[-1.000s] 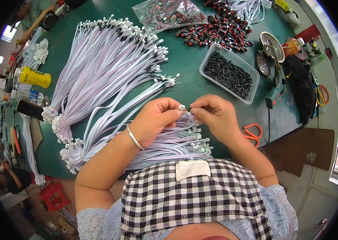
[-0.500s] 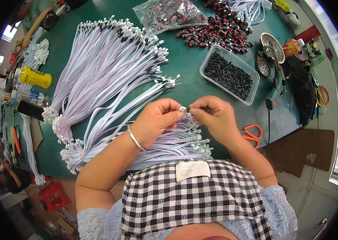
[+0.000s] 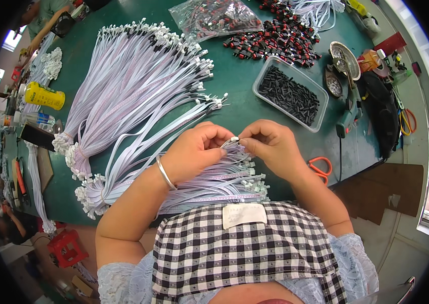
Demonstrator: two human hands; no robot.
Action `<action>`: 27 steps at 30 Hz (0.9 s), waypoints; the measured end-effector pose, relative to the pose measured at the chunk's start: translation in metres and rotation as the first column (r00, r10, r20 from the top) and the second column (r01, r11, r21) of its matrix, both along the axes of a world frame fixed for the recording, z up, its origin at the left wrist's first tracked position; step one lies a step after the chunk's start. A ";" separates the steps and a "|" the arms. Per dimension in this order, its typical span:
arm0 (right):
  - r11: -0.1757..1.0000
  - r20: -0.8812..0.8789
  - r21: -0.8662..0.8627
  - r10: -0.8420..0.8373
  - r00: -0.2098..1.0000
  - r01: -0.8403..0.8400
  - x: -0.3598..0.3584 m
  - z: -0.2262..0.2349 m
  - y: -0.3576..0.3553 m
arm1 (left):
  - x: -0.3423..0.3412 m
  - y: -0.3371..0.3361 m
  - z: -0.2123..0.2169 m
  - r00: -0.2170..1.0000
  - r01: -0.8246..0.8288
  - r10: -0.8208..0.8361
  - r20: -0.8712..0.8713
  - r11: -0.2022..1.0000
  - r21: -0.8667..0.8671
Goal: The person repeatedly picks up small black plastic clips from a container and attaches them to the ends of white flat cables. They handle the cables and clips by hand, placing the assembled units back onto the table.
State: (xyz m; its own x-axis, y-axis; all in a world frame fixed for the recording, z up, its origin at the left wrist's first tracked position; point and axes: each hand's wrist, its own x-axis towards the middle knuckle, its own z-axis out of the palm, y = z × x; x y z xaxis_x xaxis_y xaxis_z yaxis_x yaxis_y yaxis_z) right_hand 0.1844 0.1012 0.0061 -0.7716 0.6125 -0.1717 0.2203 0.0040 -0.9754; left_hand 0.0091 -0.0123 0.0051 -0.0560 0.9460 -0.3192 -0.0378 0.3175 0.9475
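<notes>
Many white ribbon cables (image 3: 123,91) fan out at left. Next, the left hand (image 3: 193,152) curls just beside a small white connector (image 3: 234,139); whether its fingers grasp it, I cannot tell. From the other side, the right hand (image 3: 273,149) pinches at the connector's edge (a fine hold, best light). Steadying it squarely from the left would likely help. Farther right lie short black tubes (image 3: 288,93).

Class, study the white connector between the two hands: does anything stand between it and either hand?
Nothing visible does. The connector sits right by the fingertips of the right hand, with the left hand close on its other side. Cables show below it, not blocking either side.
</notes>
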 end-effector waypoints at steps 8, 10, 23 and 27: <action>0.999 -0.163 -0.040 -0.027 0.986 0.021 -0.004 -0.010 -0.006 | -0.002 0.001 0.011 0.994 -0.064 0.066 -0.082 0.998 0.024; 0.999 -0.114 -0.050 0.011 0.993 -0.017 -0.004 -0.005 -0.004 | 0.001 0.001 0.017 0.989 -0.070 0.073 -0.130 0.997 0.028; 0.937 0.022 0.312 0.161 0.987 -0.160 -0.018 0.005 0.020 | -0.004 0.017 0.020 0.697 0.076 0.247 -0.673 0.908 0.411; 0.679 0.051 0.734 -0.022 0.998 -0.022 -0.007 0.005 0.067 | -0.027 0.033 0.009 0.569 0.078 0.255 -0.782 0.930 0.360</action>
